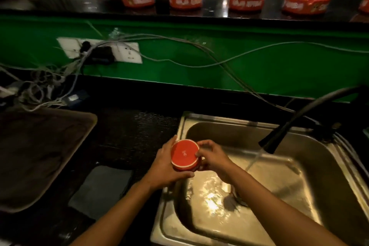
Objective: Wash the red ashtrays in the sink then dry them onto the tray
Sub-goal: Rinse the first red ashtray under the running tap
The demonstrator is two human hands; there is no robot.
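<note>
Dim counter hides the tray (87, 124) left of the sink (329, 181). Over the sink's left rim, left hand (166, 166) and right hand (212, 157) grip an upturned red ashtray (184, 155), white-ringed underneath.

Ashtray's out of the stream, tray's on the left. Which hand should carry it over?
Probably left: the left hand cups the ashtray and is nearer the tray; the right hand only pinches its rim.
</note>
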